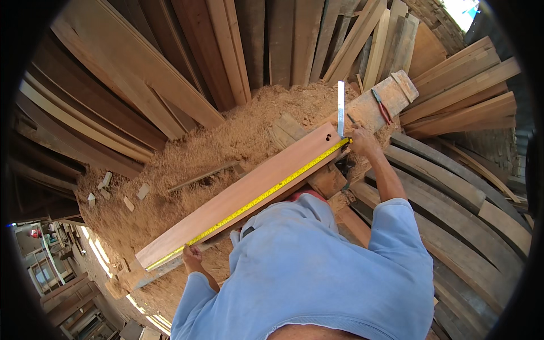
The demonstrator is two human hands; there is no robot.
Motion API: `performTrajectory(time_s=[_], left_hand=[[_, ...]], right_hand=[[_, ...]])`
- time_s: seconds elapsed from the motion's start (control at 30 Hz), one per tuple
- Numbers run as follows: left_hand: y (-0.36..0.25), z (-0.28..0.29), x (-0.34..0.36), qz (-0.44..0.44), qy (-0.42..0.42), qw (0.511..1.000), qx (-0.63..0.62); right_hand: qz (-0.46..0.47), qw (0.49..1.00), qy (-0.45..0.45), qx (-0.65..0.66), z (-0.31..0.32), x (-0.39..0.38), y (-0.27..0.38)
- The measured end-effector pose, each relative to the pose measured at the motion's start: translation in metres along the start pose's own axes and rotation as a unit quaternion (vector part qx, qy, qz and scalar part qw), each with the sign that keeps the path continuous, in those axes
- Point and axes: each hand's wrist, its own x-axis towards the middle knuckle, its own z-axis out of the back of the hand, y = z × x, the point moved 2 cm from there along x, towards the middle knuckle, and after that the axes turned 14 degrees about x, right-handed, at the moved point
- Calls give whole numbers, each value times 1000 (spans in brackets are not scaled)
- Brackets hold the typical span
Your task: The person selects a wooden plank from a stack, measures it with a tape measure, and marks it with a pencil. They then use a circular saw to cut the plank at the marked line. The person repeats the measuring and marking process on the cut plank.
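Head view: left hand (192, 256) and right hand (364, 140) grasp the tape (280, 184), best kept taut along the plank (243, 194).

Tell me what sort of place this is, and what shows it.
Probably a woodworking shop or lumber yard: wood shavings cover much of the ground, rough planks crowd the far side, and a yellow tape measure lies stretched along a board.

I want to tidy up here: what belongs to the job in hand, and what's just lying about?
In the job:
yellow tape measure, left hand and right hand at it
pinkish plank under it
metal straightedge by the right hand, probably

Apparently lying about:
red-handled pliers
small wood offcuts
sawdust
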Motion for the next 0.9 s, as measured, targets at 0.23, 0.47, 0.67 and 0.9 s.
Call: performTrajectory(time_s=[0.23, 0.47, 0.67, 0.9], left_hand=[[1, 2, 2, -6, 9, 1000, 5], [6, 1, 7, -20, 20, 1000, -5], [23, 4, 12, -61, 70, 995, -26], [17, -27, -3, -10, -21, 997, -76]], right_hand=[[29, 1000, -5, 7, -14, 6, -17], [46, 998, -31, 13, -19, 4, -27], [67, 997, -23, 10, -7, 15, -11], [46, 990, 121, -59, -14, 19, 20]])
